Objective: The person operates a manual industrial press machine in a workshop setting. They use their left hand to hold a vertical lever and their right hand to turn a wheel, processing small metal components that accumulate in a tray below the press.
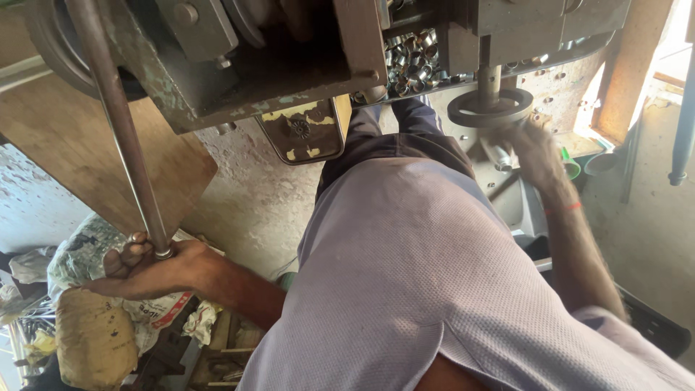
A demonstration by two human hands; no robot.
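My left hand [148,268] is closed around the lower end of a long steel lever bar [116,123] that slants down from the press machine [239,65]. Blurred by motion, my right hand [536,156] sits just under a round dark metal disc [490,108] on a vertical shaft, beside a short shiny cylinder [498,156]; whether it holds anything I cannot tell. A red thread circles that wrist. A heap of small shiny metal rings [413,61] lies on the machine bed above my lilac shirt [405,275].
A wooden board [87,145] leans at the left over a rough concrete floor [253,203]. Sacks and bags [87,318] pile up at lower left. Green cups [573,166] stand at the right, with a black crate [655,326] at the lower right.
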